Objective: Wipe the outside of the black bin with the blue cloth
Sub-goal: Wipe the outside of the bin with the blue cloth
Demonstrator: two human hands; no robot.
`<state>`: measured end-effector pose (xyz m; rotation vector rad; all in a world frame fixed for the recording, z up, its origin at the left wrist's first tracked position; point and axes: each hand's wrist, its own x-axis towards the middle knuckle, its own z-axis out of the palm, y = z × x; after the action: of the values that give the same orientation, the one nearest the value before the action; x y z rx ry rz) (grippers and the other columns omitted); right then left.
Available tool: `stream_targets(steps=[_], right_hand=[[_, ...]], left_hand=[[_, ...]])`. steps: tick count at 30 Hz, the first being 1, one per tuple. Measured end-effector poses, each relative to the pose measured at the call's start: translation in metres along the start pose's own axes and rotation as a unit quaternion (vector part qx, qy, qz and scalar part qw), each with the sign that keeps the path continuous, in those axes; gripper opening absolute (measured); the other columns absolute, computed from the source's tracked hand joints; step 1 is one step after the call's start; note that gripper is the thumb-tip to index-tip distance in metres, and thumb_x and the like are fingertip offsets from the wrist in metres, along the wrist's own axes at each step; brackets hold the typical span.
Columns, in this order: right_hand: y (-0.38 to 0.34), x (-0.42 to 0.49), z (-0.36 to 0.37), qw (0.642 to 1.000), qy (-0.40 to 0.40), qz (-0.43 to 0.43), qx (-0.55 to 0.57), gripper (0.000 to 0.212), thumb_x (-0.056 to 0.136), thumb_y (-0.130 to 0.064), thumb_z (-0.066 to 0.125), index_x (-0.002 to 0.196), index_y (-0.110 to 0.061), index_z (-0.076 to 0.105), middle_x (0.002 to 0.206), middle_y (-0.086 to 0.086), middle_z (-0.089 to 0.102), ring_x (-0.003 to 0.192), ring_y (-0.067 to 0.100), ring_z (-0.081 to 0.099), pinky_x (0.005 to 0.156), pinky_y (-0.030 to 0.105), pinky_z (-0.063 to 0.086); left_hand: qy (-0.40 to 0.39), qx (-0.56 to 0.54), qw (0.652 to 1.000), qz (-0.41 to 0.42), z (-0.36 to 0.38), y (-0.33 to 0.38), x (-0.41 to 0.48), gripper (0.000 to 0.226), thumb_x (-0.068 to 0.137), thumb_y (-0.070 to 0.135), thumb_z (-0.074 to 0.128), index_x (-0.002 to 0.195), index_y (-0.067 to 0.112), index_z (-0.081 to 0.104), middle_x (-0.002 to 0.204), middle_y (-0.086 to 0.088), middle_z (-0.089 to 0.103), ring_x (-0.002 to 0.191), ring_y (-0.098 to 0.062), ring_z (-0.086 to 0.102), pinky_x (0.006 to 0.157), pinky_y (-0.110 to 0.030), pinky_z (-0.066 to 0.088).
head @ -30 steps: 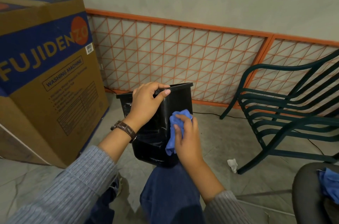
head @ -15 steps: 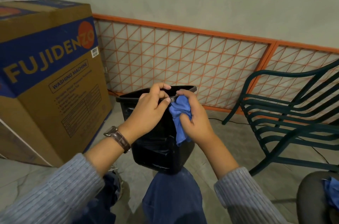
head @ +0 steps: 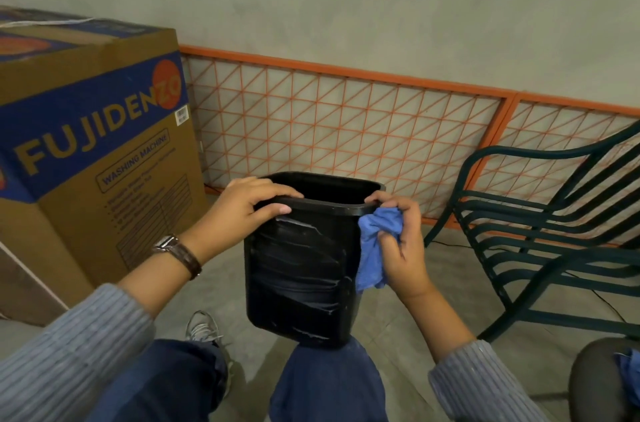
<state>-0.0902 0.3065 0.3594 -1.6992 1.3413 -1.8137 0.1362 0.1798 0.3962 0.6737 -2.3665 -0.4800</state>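
The black bin [head: 301,276] stands upright on my right knee, its open top facing up, with wet streaks on the side facing me. My left hand [head: 247,214] grips the bin's near-left rim, a brown-strapped watch on its wrist. My right hand [head: 401,241] holds the bunched blue cloth [head: 375,248] against the bin's right side just under the rim, with one finger touching the rim's corner. Part of the cloth hangs down along the bin's right edge.
A large cardboard washing-machine box [head: 93,151] stands at the left. An orange mesh panel [head: 346,124] leans on the wall behind. A dark green chair [head: 540,224] is at the right. A dark round seat [head: 602,380] with blue fabric sits bottom right.
The bin has been turned so its top opening shows. My right hand with the cloth moved from the bin's near face to its right side under the rim. My left hand shifted along the rim.
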Motion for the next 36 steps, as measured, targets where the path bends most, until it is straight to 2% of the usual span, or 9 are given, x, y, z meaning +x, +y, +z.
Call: stream_targets(steps=[4,8,12,16,20,23,28,32,36], right_hand=[[0.002,-0.006,-0.015,0.996,0.081,0.007,-0.036,0.031,0.081,-0.017,0.043,0.112,-0.018,0.044,0.117,0.008,0.048,0.116,0.011,0.048,0.103,0.024,0.036],[0.013,-0.032,-0.008,0.984,0.153,0.056,-0.077,0.033,0.091,-0.023,0.049,0.123,-0.017,0.048,0.133,0.006,0.042,0.128,0.008,0.038,0.107,0.016,0.029],[0.019,-0.037,0.002,0.976,0.175,0.117,-0.054,0.037,0.091,-0.03,0.044,0.127,-0.022,0.041,0.134,-0.005,0.041,0.124,-0.01,0.036,0.103,0.008,0.027],[0.016,-0.023,-0.001,0.972,0.183,0.122,-0.078,0.029,0.097,-0.017,0.047,0.123,-0.019,0.036,0.122,-0.01,0.042,0.117,0.001,0.043,0.098,0.008,0.033],[0.007,-0.017,0.002,0.97,0.178,0.089,-0.138,0.026,0.096,-0.013,0.05,0.119,-0.019,0.039,0.116,-0.012,0.044,0.109,-0.006,0.045,0.092,0.003,0.032],[0.006,-0.019,0.004,0.958,0.14,0.032,-0.25,0.029,0.095,-0.02,0.052,0.121,-0.009,0.05,0.121,0.003,0.044,0.111,0.003,0.041,0.095,0.01,0.032],[0.002,-0.029,-0.015,0.924,-0.016,-0.059,-0.378,0.027,0.092,-0.029,0.049,0.117,-0.019,0.049,0.126,0.015,0.046,0.113,0.018,0.048,0.089,0.03,0.044],[-0.003,-0.018,-0.02,0.934,0.04,-0.019,-0.355,0.025,0.091,-0.015,0.059,0.115,-0.009,0.057,0.117,0.008,0.047,0.097,0.007,0.045,0.078,0.03,0.05],[-0.003,-0.019,-0.002,0.92,0.052,-0.046,-0.385,0.025,0.091,-0.019,0.056,0.116,-0.017,0.051,0.121,0.015,0.046,0.101,0.022,0.052,0.077,0.036,0.05]], left_hand=[[0.073,-0.01,0.997,0.009,0.022,0.016,0.005,0.037,0.086,0.049,0.046,0.123,0.045,0.05,0.07,0.016,0.054,0.075,-0.001,0.049,0.075,-0.037,0.041],[0.105,0.003,0.994,-0.011,0.037,0.024,0.009,0.035,0.085,0.053,0.043,0.119,0.051,0.048,0.065,0.012,0.05,0.074,-0.003,0.047,0.076,-0.033,0.032],[0.102,0.032,0.994,-0.007,0.04,0.036,0.018,0.031,0.087,0.045,0.052,0.117,0.05,0.05,0.058,0.015,0.044,0.069,0.001,0.044,0.07,-0.029,0.028],[0.1,0.043,0.994,-0.02,0.041,0.038,0.019,0.03,0.088,0.038,0.056,0.116,0.05,0.054,0.057,0.014,0.043,0.067,0.001,0.043,0.071,-0.032,0.034],[0.104,0.036,0.994,-0.029,0.04,0.04,0.016,0.027,0.089,0.038,0.056,0.114,0.047,0.058,0.057,0.02,0.043,0.069,0.005,0.042,0.072,-0.032,0.031],[0.107,0.04,0.993,-0.033,0.039,0.042,0.015,0.028,0.088,0.036,0.057,0.114,0.045,0.06,0.057,0.022,0.042,0.069,0.007,0.041,0.073,-0.031,0.028],[0.104,0.04,0.993,-0.032,0.037,0.041,0.015,0.029,0.088,0.034,0.058,0.115,0.043,0.059,0.059,0.022,0.043,0.069,0.005,0.042,0.074,-0.031,0.027],[0.092,0.056,0.994,-0.033,0.04,0.048,0.02,0.028,0.088,0.039,0.054,0.115,0.045,0.059,0.063,0.021,0.048,0.076,-0.003,0.048,0.075,-0.028,0.025],[0.073,0.073,0.994,-0.031,0.041,0.05,0.023,0.028,0.089,0.043,0.05,0.116,0.047,0.057,0.067,0.014,0.054,0.079,-0.006,0.052,0.075,-0.028,0.025]])
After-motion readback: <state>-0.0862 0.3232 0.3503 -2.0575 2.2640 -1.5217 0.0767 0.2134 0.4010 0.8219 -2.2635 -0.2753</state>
